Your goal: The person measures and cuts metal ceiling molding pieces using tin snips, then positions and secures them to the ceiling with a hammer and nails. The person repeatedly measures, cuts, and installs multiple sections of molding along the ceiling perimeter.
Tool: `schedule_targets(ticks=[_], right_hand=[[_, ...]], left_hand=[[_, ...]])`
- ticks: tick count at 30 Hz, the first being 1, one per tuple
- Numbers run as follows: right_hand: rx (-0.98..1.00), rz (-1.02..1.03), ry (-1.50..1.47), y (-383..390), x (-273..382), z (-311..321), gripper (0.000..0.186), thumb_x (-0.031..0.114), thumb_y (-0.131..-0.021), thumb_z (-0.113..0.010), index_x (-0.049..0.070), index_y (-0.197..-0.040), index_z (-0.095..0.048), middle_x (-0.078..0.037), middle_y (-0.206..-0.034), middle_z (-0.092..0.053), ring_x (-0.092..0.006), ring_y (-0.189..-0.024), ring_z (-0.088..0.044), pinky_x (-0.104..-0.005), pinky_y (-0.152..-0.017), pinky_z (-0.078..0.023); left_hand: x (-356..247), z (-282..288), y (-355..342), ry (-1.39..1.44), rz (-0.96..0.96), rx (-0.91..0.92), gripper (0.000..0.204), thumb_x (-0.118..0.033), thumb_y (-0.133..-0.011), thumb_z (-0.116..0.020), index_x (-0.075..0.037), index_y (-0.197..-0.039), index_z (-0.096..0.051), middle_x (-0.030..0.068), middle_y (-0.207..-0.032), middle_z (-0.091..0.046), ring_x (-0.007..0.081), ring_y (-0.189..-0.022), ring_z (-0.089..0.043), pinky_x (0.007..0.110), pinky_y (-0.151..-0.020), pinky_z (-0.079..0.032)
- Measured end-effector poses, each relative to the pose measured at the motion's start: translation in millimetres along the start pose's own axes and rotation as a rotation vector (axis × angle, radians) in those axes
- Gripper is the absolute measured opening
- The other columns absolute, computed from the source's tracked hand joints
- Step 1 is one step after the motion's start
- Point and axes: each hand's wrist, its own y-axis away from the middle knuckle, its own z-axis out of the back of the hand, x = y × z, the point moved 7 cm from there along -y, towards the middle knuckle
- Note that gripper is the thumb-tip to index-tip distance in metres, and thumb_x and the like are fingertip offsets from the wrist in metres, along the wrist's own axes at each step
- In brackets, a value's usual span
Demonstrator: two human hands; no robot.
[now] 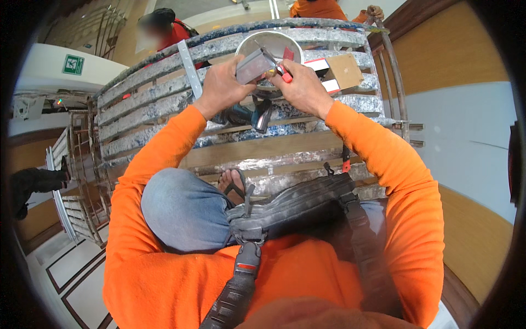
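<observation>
My left hand [223,86] grips a short piece of grey metal channel [253,67], with the thumb along its lower edge. Closed around red-handled snips [286,76] is my right hand [308,92]; their metal jaws meet the channel's right end. Fingers hide part of the handles. Both hands are above the near rim of a round white bucket [298,43], which has a red item inside. Below them, a teal and black cordless drill [260,116] lies on the planks. A perforated metal strip [189,70] is just left of my left hand.
I sit on a paint-spattered slatted scaffold platform [148,112]. An open cardboard box [345,71] stands at right, by a metal railing [395,77]. A black bag [296,205] lies across my lap. Beyond the platform are a person in red [178,34] and another in orange [318,9].
</observation>
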Motion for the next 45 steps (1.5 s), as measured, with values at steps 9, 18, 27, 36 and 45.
schedule_targets(ticks=[9, 18, 27, 36, 45], right_hand=[[-0.095, 0.088, 0.093, 0.6, -18.7, -3.1, 0.041, 0.037, -0.098, -0.068, -0.001, -0.088, -0.059, -0.024, -0.076, -0.064, -0.0441, -0.073, -0.063, -0.0493, -0.067, -0.048], [0.050, 0.019, 0.109, -4.7, -18.8, 1.4, 0.046, 0.041, -0.096, -0.068, -0.002, -0.111, -0.061, -0.026, -0.091, -0.068, -0.0435, -0.090, -0.068, -0.0475, -0.080, -0.052], [-0.241, 0.425, 0.172, -5.9, -5.7, 6.7, 0.045, 0.037, -0.095, -0.070, -0.003, -0.114, -0.059, -0.026, -0.098, -0.068, -0.0449, -0.097, -0.066, -0.0487, -0.087, -0.052], [-0.132, 0.247, 0.204, -5.7, -3.1, 11.0, 0.035, 0.032, -0.094, -0.071, 0.001, -0.102, -0.058, -0.024, -0.085, -0.068, -0.0461, -0.084, -0.067, -0.0510, -0.075, -0.052], [-0.091, 0.163, 0.214, -15.8, -1.8, 14.1, 0.045, 0.041, -0.089, -0.075, 0.004, -0.112, -0.065, -0.021, -0.106, -0.070, -0.0397, -0.102, -0.069, -0.0477, -0.088, -0.055]], left_hand=[[2.2, -18.8, 4.7, 0.306, 0.126, 0.229, 0.047, -0.023, -0.074, -0.078, -0.003, -0.114, -0.067, 0.0223, -0.090, -0.072, 0.0371, -0.084, -0.073, 0.041, -0.076, -0.056], [-1.4, -4.1, 5.4, 0.210, -0.029, -0.018, 0.028, -0.009, -0.087, -0.066, -0.004, -0.114, -0.060, 0.0218, -0.091, -0.069, 0.0384, -0.081, -0.070, 0.041, -0.075, -0.054], [-6.9, -4.2, 3.2, 0.193, -0.061, -0.018, 0.022, -0.008, -0.092, -0.069, -0.005, -0.112, -0.061, 0.0180, -0.089, -0.067, 0.0368, -0.079, -0.069, 0.037, -0.073, -0.053], [-19.3, 10.1, -1.6, 0.142, -0.162, -0.053, 0.034, -0.019, -0.086, -0.082, -0.007, -0.114, -0.066, 0.0175, -0.092, -0.072, 0.0368, -0.082, -0.073, 0.038, -0.070, -0.056], [-7.9, 5.5, -2.9, 0.269, -0.064, 0.019, 0.025, -0.005, -0.092, -0.072, -0.004, -0.117, -0.066, 0.0121, -0.095, -0.073, 0.0171, -0.081, -0.069, 0.033, -0.074, -0.054]])
